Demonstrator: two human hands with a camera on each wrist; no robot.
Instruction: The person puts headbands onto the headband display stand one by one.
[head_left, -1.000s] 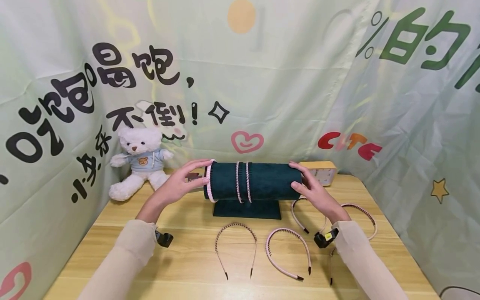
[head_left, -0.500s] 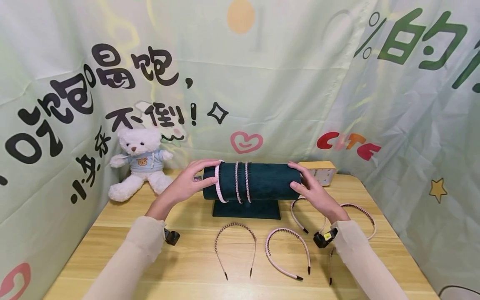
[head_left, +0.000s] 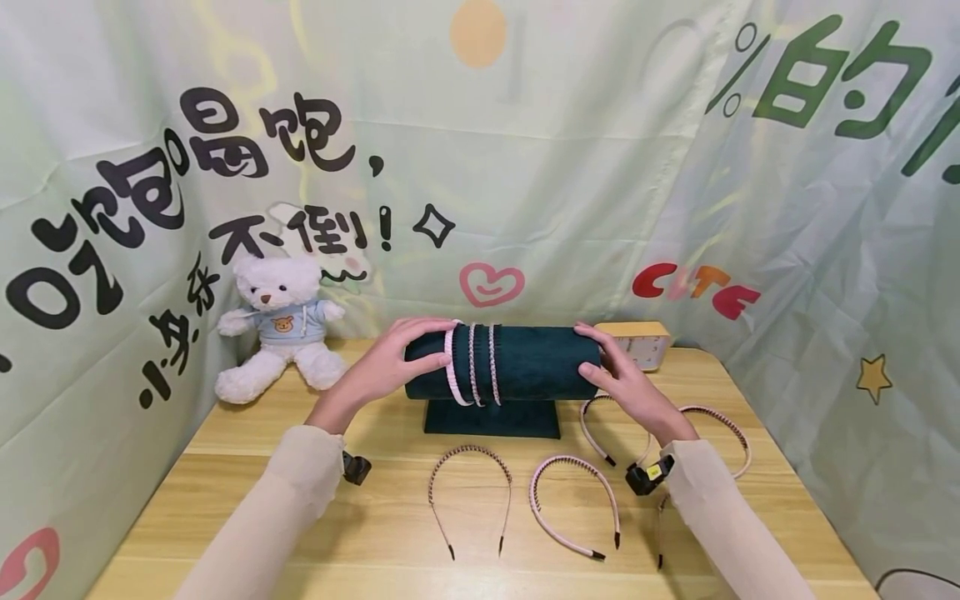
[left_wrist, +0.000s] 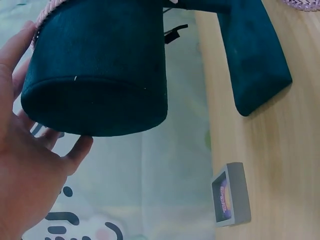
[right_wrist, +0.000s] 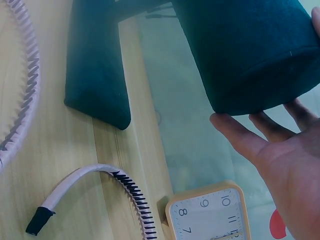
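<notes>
"Head view: what is being touched by the left hand (head_left: 386,354)?"

"A pale-pink braided headband (head_left: 455,379), fitted over the left part of a dark-green, velvety cylinder (head_left: 547,358) and set just left of two slim pink-and-dark braided bands (head_left: 495,375). By the spread fingers and thumb, the headband is met at the top and front of the cylinder. In the left wrist view, other fingers are seen spread behind the cylinder's end."

"And the right hand (head_left: 626,375)?"

"It is placed at the cylinder's right end, the thumb laid on the front and a finger over the top. In the right wrist view, the fingers are shown parted, tips resting at the rim of the end face."

"How is the cylinder borne?"

"It is held up on its side by a dark-green flat base (head_left: 491,418) on a light wood-grain table (head_left: 390,550). In front, a slim dark-and-pink hoop (head_left: 471,448) and a thicker pink hoop (head_left: 533,492) are laid out; further hoops (head_left: 742,433) are partly hidden by the right forearm."

"What is seen behind?"

"A yellow-framed square clock (head_left: 637,337) is partly covered by the right hand. At left, a white plush bear (head_left: 281,329) in a blue hoodie is seated against a printed pale-green cloth (head_left: 600,167)."
</notes>
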